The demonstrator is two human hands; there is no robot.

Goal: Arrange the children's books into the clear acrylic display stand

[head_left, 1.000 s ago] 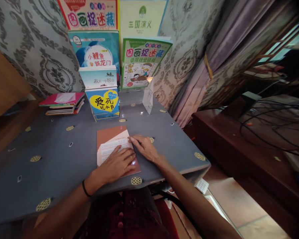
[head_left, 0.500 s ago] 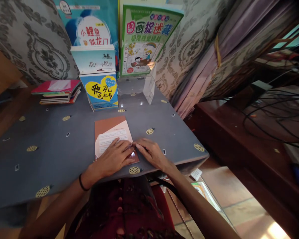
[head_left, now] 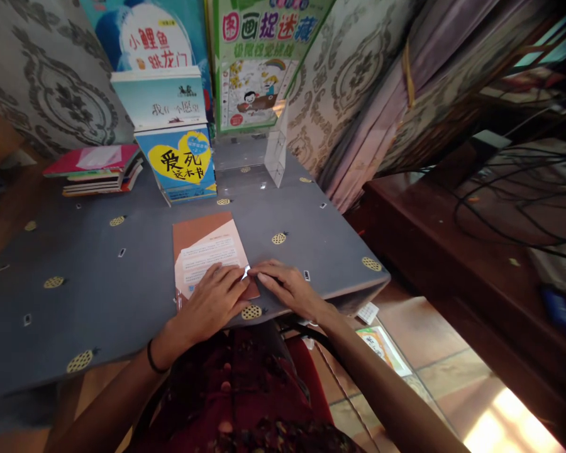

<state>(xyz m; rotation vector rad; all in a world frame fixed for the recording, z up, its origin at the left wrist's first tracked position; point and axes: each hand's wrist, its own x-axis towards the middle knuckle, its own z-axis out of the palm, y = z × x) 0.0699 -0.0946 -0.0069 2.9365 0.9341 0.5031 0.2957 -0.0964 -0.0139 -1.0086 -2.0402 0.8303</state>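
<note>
A thin brown book [head_left: 200, 231] with a pale printed panel lies on the table in front of me, slightly turned. My left hand [head_left: 217, 292] rests on its lower part, palm down with fingers laid out over the text. From the right, my right hand [head_left: 287, 283] reaches the book's right edge, its fingers close together and bent toward the left fingertips. A small bright glint shows where the fingertips of both hands meet. What the right fingertips pinch there, if anything, is too small to tell.
Behind the book stand a blue book with a yellow heart [head_left: 182, 165], other upright books and a green picture book [head_left: 259, 69] in a clear stand [head_left: 277, 151]. A book stack [head_left: 97, 170] lies at left. Dark furniture with cables [head_left: 490, 207] is at right.
The view has shifted, so the table and books sit slightly higher and further left. Both hands stay at the book, with the right fingertips still by its right edge.
</note>
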